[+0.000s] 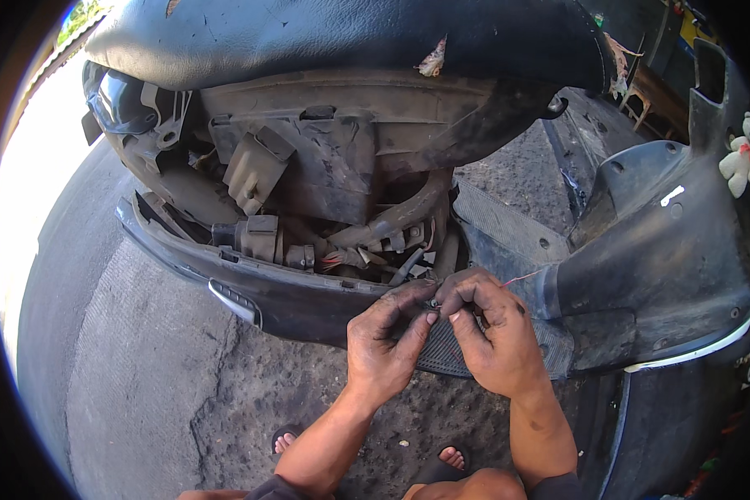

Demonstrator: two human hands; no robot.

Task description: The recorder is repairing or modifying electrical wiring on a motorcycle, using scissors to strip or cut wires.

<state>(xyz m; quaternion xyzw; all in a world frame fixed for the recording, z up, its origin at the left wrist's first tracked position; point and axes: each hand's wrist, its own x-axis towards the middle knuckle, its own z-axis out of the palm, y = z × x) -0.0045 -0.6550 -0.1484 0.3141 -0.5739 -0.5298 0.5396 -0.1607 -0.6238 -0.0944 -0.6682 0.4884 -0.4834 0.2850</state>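
My left hand (387, 337) and my right hand (493, 329) meet over the edge of a scooter's footboard, with fingertips almost touching. Both are closed in a pinch on a small piece between them, mostly hidden by the fingers. A thin reddish wire (521, 277) sticks out past the back of my right hand. Just behind my hands, the scooter's opened side shows a bundle of wires (342, 258) with connectors. A dark side panel (308, 310) hangs partly loose below it, left of my left hand.
The torn black seat (342, 37) spans the top. Dusty dark plastic bodywork (300, 150) lies under it. At right stands the scooter's front shield (658, 225) with a small plush toy (738, 165). Rough, cracked pavement (167, 358) lies below, with my sandalled feet on it.
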